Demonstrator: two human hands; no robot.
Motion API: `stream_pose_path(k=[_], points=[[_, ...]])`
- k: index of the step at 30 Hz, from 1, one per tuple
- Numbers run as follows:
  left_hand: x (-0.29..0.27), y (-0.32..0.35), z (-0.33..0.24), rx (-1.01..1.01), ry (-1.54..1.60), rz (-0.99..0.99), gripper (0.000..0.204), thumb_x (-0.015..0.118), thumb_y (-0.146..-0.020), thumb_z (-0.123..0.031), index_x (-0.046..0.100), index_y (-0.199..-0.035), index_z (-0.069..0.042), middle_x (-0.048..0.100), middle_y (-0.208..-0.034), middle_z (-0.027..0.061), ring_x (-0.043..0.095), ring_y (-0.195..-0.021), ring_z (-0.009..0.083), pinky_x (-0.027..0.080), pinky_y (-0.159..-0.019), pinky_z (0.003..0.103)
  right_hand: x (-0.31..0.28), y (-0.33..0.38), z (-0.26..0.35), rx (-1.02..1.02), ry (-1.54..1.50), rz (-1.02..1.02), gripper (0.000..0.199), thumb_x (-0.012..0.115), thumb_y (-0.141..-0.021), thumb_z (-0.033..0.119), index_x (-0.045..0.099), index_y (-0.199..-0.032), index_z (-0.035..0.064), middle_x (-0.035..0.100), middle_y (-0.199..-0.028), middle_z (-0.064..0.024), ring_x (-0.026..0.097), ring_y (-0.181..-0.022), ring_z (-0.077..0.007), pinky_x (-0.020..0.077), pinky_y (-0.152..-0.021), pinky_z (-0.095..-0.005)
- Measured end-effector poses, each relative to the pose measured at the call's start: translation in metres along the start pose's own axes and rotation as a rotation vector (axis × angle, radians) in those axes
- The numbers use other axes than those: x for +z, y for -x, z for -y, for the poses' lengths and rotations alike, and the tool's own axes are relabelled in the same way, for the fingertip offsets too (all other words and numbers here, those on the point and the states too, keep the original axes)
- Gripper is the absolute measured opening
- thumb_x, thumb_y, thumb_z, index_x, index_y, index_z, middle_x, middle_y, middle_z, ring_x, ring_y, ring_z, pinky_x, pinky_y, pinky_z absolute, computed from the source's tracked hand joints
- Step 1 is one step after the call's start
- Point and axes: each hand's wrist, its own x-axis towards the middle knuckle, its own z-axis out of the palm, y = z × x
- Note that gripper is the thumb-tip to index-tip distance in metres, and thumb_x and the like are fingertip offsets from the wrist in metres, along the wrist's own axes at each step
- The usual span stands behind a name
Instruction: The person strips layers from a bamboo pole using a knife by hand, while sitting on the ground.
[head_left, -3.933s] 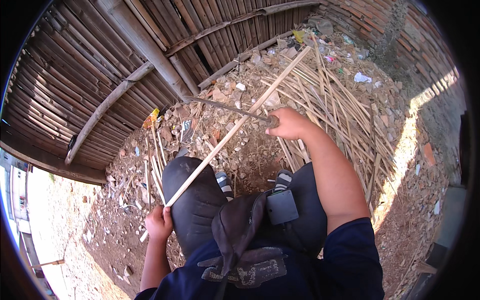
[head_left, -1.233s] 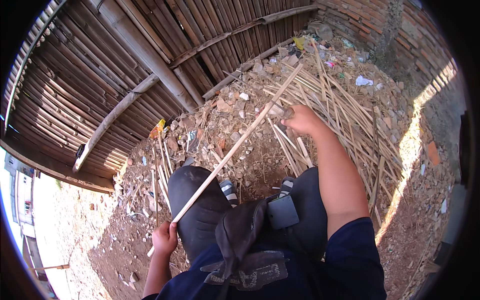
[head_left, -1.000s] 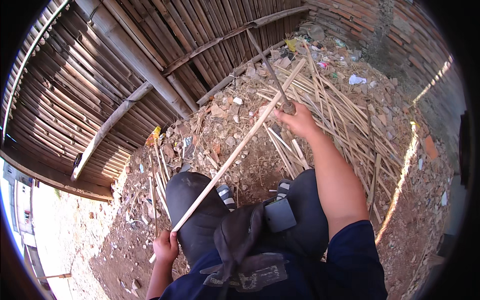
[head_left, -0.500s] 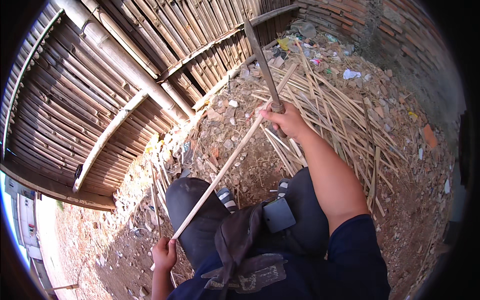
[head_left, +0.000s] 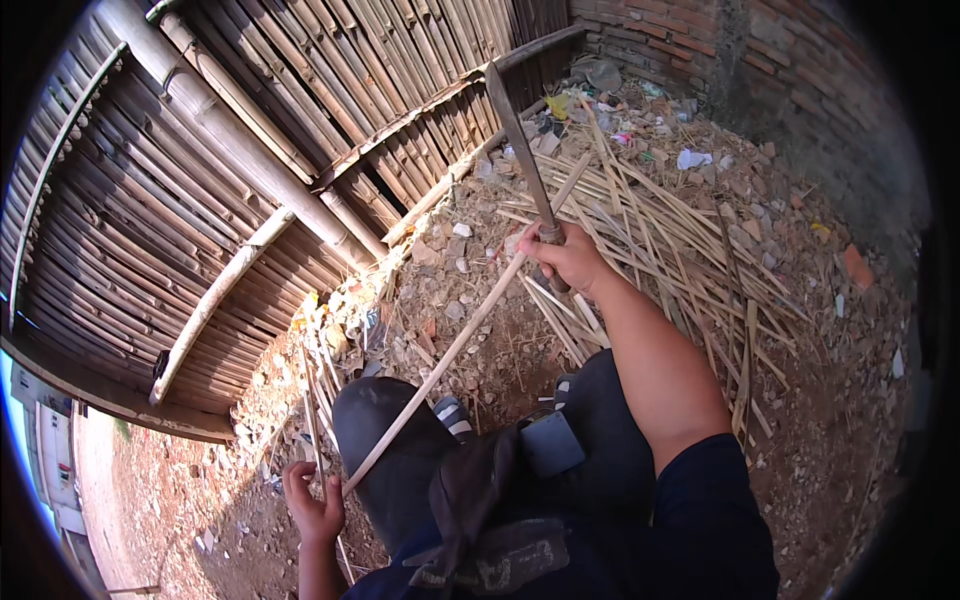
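Observation:
My right hand [head_left: 572,262] is closed round the handle of a long-bladed knife [head_left: 518,145], its blade pointing up and away. The same hand's thumb and fingers also pinch a long pale bamboo strip [head_left: 440,368] near its far end. That strip slants down to the left, across my left knee. At its near end my left hand [head_left: 316,508] is open, fingers apart, with the thumb close to the strip; whether they touch I cannot tell.
A heap of bamboo strips [head_left: 690,260] lies on rubble-strewn ground ahead right. More strips [head_left: 316,385] lie left of my knee. A bamboo wall [head_left: 200,130] stands left, a brick wall [head_left: 790,60] at the back right. A dark flat phone-like object [head_left: 552,446] rests on my lap.
My left hand has loosened from the strip, its fingers spreading and shifting slightly left. The strip's near end now sits by the thumb. My right hand keeps its hold, slightly lower.

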Motion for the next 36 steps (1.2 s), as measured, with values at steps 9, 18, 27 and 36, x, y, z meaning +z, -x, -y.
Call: stream_pose_path(k=[9,18,27,36], points=[[-0.040,-0.128,-0.153,0.714,0.604,-0.511,0.087,0.050,-0.094,-0.069,0.032,-0.153,-0.008,0.038,-0.150,0.0294,0.037,-0.144,0.0420,0.030,-0.117,0.054,-0.008,0.005,-0.002,0.011,0.112,-0.051,0.018,0.078,-0.089,0.020,0.066,-0.091,0.0069,0.059,-0.070,0.0024,0.051,-0.052,-0.0066,0.0413,-0.049,-0.0257],[-0.077,-0.103,-0.261,-0.277,-1.713,-1.266,0.059,0.049,-0.104,-0.041,0.042,-0.146,-0.001,0.043,-0.148,0.0225,0.042,-0.135,0.0404,0.032,-0.114,0.055,0.004,-0.009,-0.012,0.000,0.108,0.039,0.018,0.077,-0.091,0.021,0.065,-0.089,0.0076,0.056,-0.068,0.0028,0.051,-0.052,-0.0073,0.0400,-0.049,-0.0270],[-0.068,-0.107,-0.266,-0.439,-1.904,-1.105,0.046,0.052,-0.103,-0.035,0.049,-0.138,-0.006,0.050,-0.139,0.0185,0.050,-0.121,0.0379,0.038,-0.106,0.055,-0.002,-0.006,-0.007,0.013,0.148,0.053,0.019,0.077,-0.091,0.023,0.066,-0.091,0.0070,0.061,-0.072,0.0010,0.052,-0.054,-0.0085,0.0433,-0.051,-0.0282],[-0.076,-0.099,-0.260,-2.533,-3.647,0.031,0.033,0.056,-0.102,-0.029,0.056,-0.129,-0.011,0.057,-0.130,0.0145,0.059,-0.107,0.0355,0.044,-0.098,0.056,-0.002,-0.004,-0.007,0.025,0.157,0.046,0.017,0.076,-0.091,0.022,0.067,-0.092,0.0071,0.064,-0.075,0.0003,0.053,-0.055,-0.0084,0.0445,-0.052,-0.0278]])
